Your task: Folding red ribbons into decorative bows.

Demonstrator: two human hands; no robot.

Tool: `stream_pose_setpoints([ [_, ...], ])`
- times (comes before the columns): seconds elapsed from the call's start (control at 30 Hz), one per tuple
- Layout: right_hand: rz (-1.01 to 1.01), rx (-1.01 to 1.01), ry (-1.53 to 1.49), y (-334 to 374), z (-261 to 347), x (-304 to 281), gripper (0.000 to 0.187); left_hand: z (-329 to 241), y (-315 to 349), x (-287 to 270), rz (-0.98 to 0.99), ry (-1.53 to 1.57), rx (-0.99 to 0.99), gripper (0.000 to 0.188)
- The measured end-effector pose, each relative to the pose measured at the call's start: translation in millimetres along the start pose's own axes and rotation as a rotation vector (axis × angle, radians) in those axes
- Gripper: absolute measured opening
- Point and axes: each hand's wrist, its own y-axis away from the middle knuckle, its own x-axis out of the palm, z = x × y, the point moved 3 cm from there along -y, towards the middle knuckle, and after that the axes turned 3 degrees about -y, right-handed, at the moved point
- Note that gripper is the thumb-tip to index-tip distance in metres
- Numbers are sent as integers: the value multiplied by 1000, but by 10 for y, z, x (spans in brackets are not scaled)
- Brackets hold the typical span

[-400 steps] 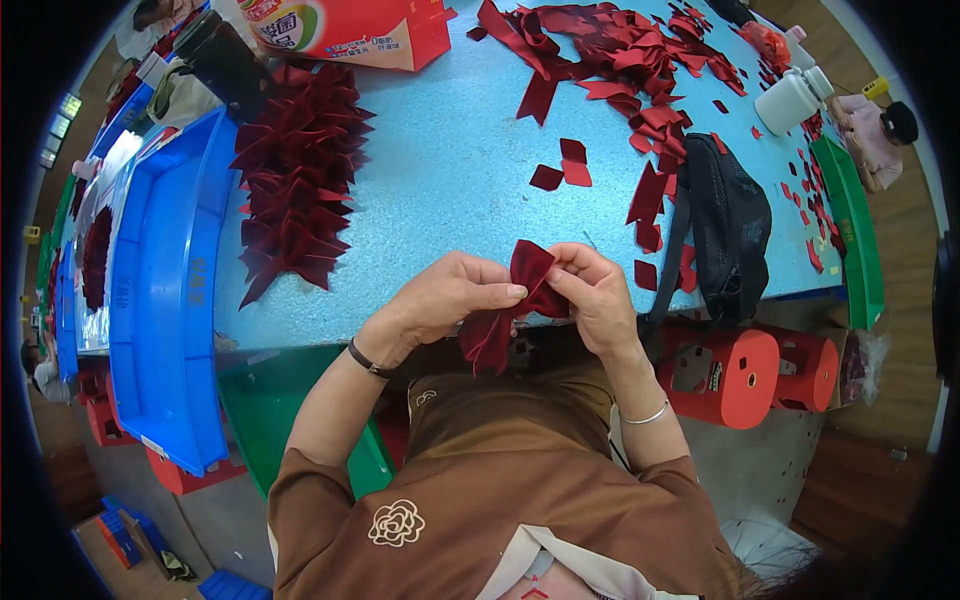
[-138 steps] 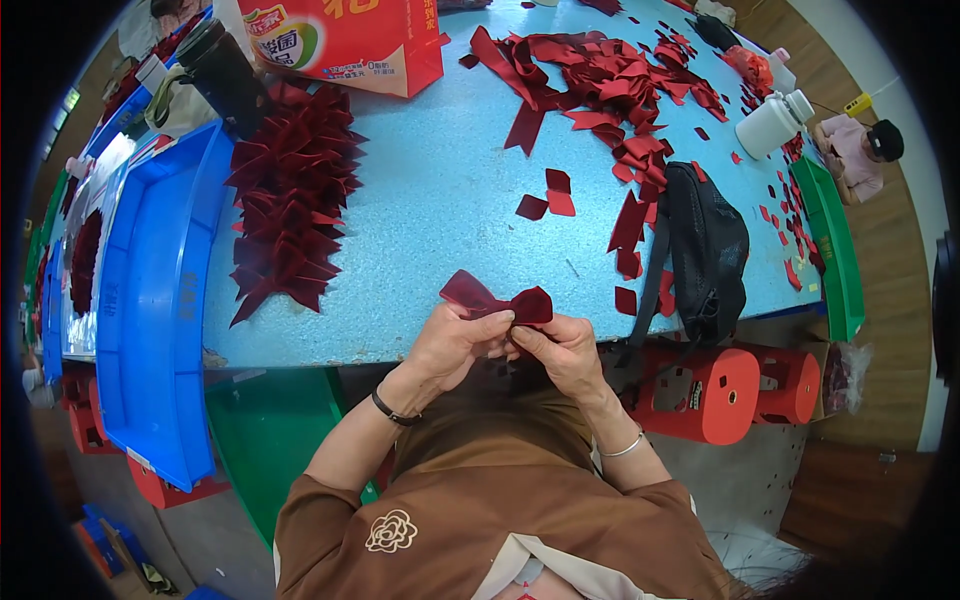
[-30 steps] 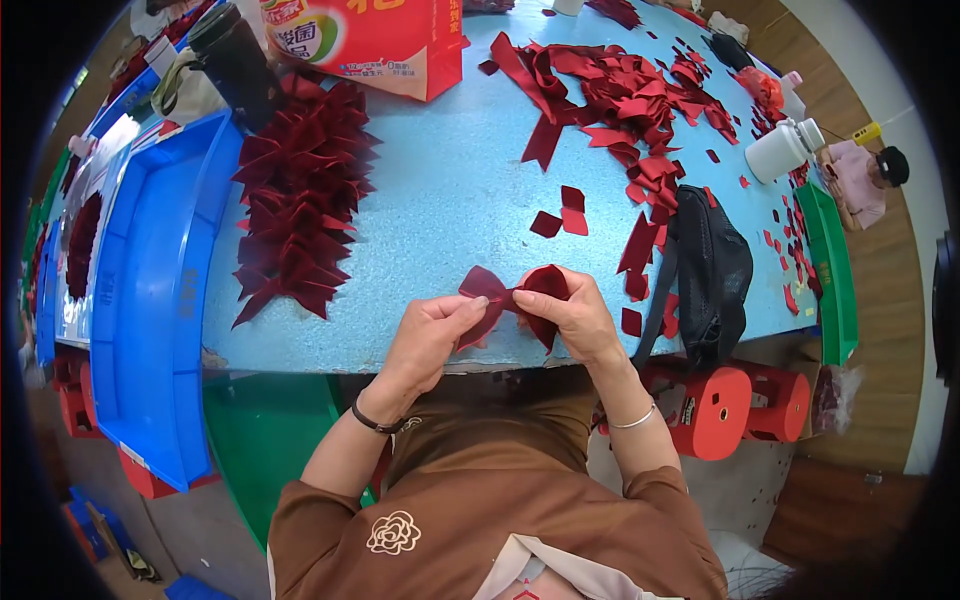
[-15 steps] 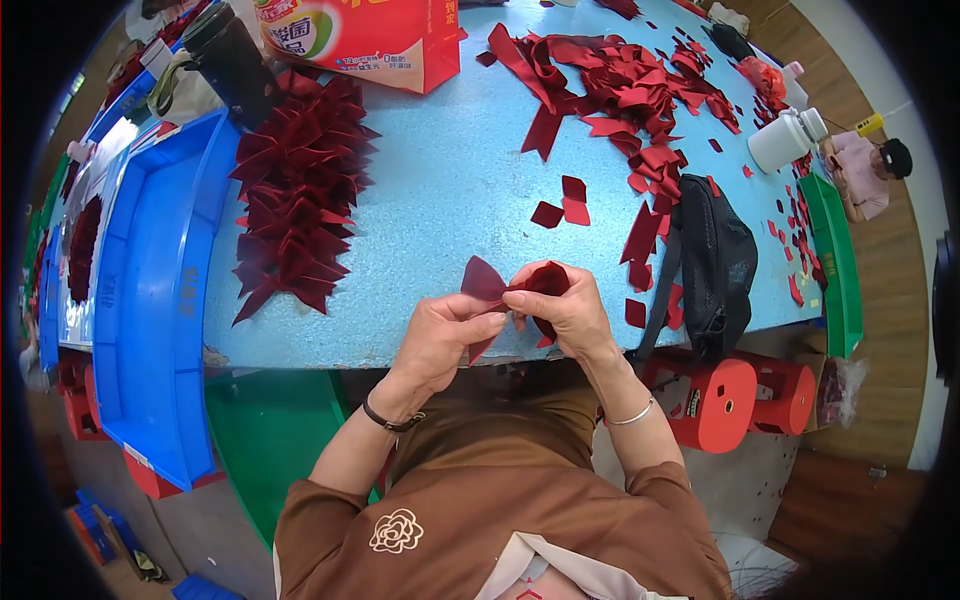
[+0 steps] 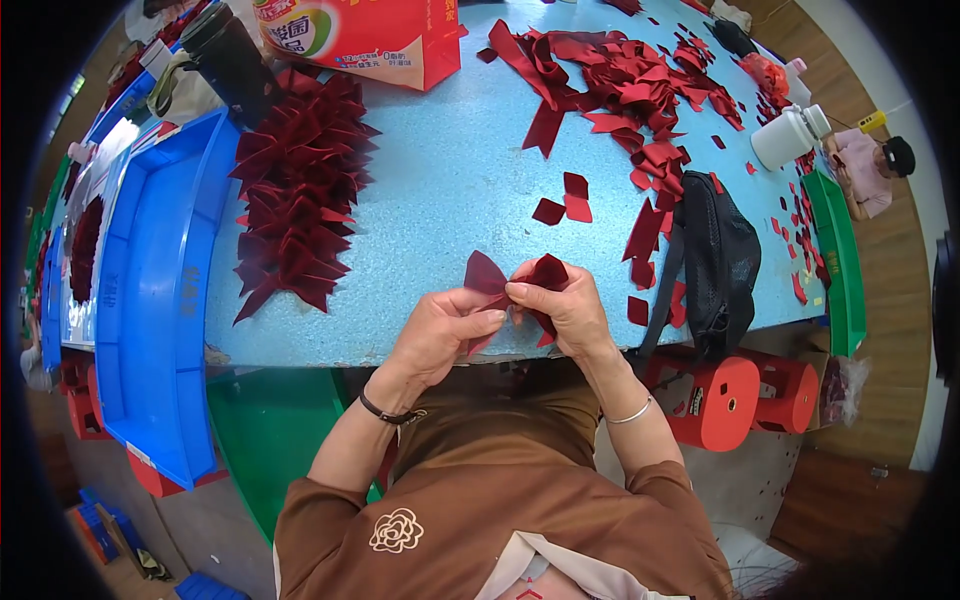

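The dark red bow [image 5: 485, 275] looks light, soft — best held mid-gather. Left hand [image 5: 432, 332] and right hand [image 5: 572, 312] pinch it finger-to-thumb.

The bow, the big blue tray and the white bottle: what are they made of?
The bow looks like velvety ribbon: deep red, mostly matte, softly folding. The blue tray seems to be hard plastic, lightly shiny, with stiff walls. The white bottle is probably plastic too, smooth with a soft sheen, but I can't be sure.
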Motion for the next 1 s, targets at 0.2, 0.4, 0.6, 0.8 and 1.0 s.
stream_pose_setpoints([
  [0.2,-2,-40,152,41,33,-80,14,167,128,-70,-49,-267,32,21],
  [0.4,3,-71,281,73,20,18,16,91,328,-55,-86,-437,4,21],
  [0.6,16,-74,279,57,-75,72,16,153,501,-164,-80,-390,-40,20],
  [0.8,6,-85,270,70,-60,92,17,-60,792,-449,-225,-595,-42,13],
  [1.0,-3,-52,364,34,-98,164,17,-374,810,-440,-435,-881,625,9],
])
